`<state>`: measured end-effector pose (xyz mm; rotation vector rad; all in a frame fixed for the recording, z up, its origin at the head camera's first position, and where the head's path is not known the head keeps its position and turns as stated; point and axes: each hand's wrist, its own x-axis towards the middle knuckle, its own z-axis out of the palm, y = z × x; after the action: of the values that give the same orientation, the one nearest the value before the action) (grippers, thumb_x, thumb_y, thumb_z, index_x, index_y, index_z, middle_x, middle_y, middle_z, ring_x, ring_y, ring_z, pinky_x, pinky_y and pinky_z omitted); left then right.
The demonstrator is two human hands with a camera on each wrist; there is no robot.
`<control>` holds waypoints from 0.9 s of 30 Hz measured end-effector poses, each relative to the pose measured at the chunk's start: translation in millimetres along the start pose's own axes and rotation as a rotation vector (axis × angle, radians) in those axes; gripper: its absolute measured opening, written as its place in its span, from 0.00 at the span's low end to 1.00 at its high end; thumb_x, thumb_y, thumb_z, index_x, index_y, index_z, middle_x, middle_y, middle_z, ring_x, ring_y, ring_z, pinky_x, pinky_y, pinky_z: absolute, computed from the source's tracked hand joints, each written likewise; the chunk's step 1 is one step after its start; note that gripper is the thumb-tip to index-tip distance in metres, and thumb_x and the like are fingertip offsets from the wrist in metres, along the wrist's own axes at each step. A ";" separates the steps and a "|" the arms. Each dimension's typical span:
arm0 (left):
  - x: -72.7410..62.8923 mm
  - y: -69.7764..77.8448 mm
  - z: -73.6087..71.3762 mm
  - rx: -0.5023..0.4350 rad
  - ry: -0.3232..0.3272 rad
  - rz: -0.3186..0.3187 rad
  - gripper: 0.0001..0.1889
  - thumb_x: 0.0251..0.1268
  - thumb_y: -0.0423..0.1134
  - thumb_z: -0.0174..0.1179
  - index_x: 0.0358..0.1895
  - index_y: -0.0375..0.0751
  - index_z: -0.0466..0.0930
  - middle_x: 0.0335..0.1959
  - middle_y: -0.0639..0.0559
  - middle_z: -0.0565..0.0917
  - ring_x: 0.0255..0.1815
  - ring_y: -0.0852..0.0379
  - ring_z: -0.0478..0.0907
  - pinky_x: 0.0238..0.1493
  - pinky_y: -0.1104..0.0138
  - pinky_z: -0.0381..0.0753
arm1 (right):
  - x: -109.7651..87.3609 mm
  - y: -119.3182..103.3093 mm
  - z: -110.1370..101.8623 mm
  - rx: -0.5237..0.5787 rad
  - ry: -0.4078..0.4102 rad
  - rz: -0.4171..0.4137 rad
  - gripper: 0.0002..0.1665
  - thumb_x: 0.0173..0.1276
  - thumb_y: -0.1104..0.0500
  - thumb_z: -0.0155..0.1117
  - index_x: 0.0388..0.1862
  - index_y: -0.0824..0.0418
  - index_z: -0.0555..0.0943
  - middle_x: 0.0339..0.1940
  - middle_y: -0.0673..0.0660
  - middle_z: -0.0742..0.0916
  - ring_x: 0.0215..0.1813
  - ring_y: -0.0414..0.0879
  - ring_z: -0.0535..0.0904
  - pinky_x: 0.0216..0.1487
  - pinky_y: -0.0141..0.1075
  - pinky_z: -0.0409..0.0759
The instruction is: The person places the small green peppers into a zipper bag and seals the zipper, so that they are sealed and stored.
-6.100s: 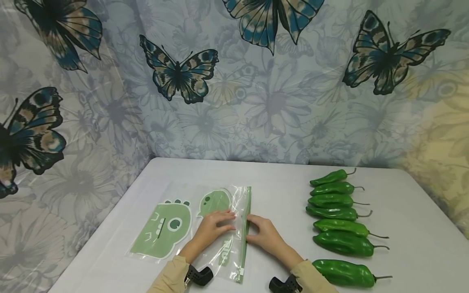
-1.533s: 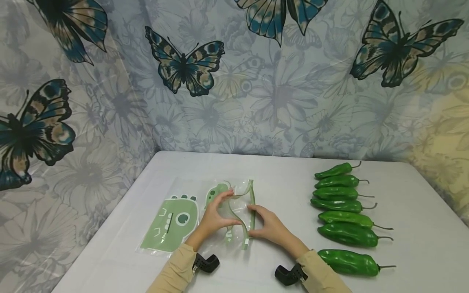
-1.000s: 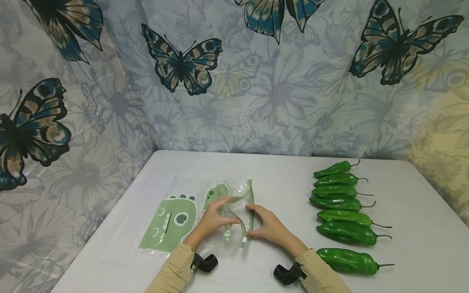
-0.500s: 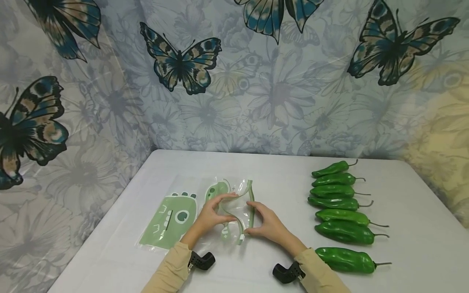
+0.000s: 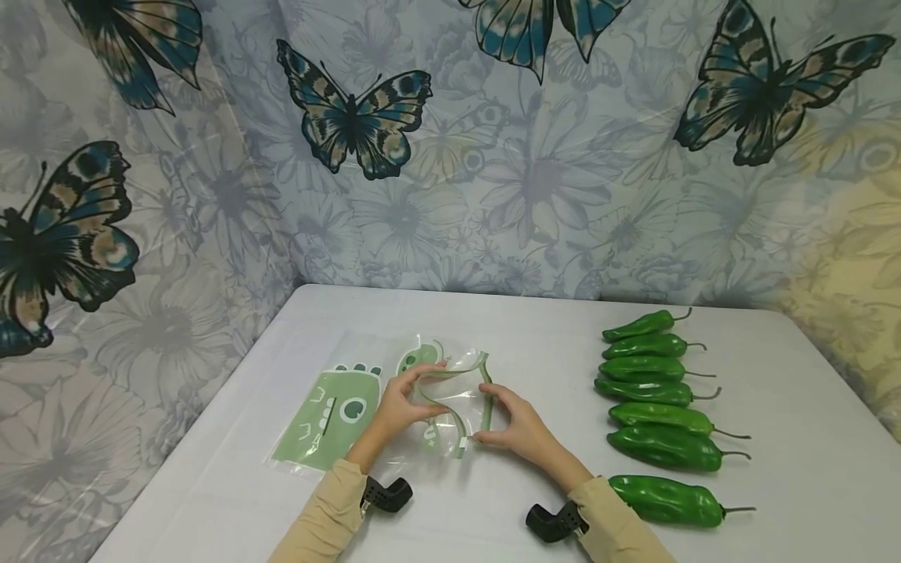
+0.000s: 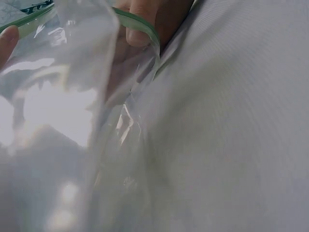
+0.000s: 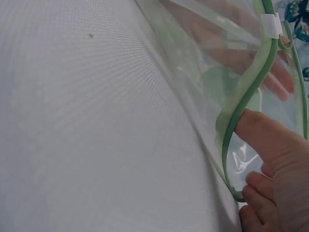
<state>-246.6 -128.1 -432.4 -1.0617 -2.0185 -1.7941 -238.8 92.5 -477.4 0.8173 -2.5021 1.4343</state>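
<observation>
A clear zip bag [image 5: 324, 426] with green dinosaur prints lies on the white table in the head view. Its green-edged mouth gapes between both hands, and a white slider [image 5: 462, 443] sits at the near end. My left hand [image 5: 403, 403] holds the upper lip drawn back to the left, index finger and thumb spread along it. At the opposite lip, my right hand [image 5: 519, 422] holds the edge between spread thumb and index finger. The right wrist view shows its thumb [image 7: 258, 133] against the green strip [image 7: 244, 99]. Left-hand fingers show through the film there.
Several green peppers [image 5: 665, 438] lie in a column at the right of the table [image 5: 535, 336], stems pointing right. The nearest pepper [image 5: 669, 500] is beside the right sleeve [image 5: 619, 524]. Butterfly-printed fabric [image 5: 535, 195] hangs behind and to the left.
Six seconds ago the bag's mouth lay flat. Since then its upper lip has been lifted and pulled left. Over the last second the left hand shifts slightly left and the gap widens.
</observation>
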 end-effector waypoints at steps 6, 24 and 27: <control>4.1 -0.3 3.9 0.027 -0.022 0.009 0.28 0.29 0.15 0.68 0.43 0.20 0.72 0.45 0.27 0.74 0.51 0.44 0.72 0.58 0.64 0.62 | 0.0 -17.2 -7.6 0.048 0.017 0.041 0.37 0.43 0.64 0.75 0.54 0.72 0.70 0.53 0.65 0.77 0.56 0.58 0.70 0.54 0.45 0.67; -0.5 -3.7 9.1 -0.060 0.064 0.049 0.30 0.29 0.10 0.64 0.45 0.16 0.66 0.42 0.27 0.75 0.51 0.54 0.72 0.59 0.67 0.58 | -3.5 -31.3 -10.5 0.320 0.230 -0.034 0.19 0.51 0.78 0.62 0.43 0.80 0.73 0.44 0.74 0.78 0.48 0.66 0.73 0.47 0.48 0.72; -1.4 -11.6 8.3 -0.075 0.127 0.036 0.30 0.30 0.10 0.64 0.46 0.16 0.65 0.44 0.35 0.77 0.50 0.55 0.72 0.57 0.68 0.61 | -2.8 -30.8 -11.7 0.334 0.308 -0.039 0.13 0.55 0.79 0.58 0.41 0.81 0.74 0.41 0.74 0.79 0.45 0.67 0.74 0.46 0.41 0.74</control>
<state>-250.8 -120.7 -443.9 -0.9713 -1.8604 -1.8819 -222.0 91.1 -449.0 0.6285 -2.0439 1.8348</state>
